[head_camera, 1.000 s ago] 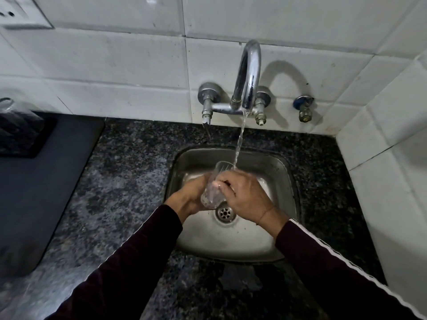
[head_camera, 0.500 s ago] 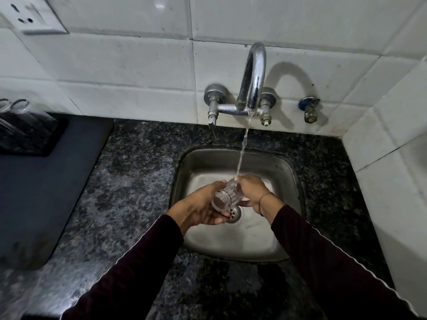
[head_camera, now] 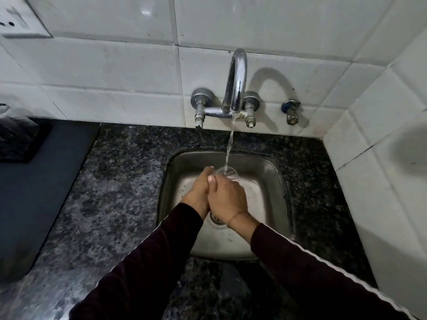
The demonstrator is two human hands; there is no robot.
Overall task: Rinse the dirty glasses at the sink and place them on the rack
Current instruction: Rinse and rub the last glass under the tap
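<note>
White glazed wall tiles (head_camera: 111, 72) with grey grout cover the back wall and turn a corner on the right. A white electrical socket (head_camera: 13, 21) sits high at the left. Below runs a speckled black granite tabletop (head_camera: 111, 192), with a dark mat (head_camera: 34, 192) lying on its left part. The light is dim and cool

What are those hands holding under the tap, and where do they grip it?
A clear glass, gripped around its lower body by the left hand and the right hand; only its rim shows.
</note>
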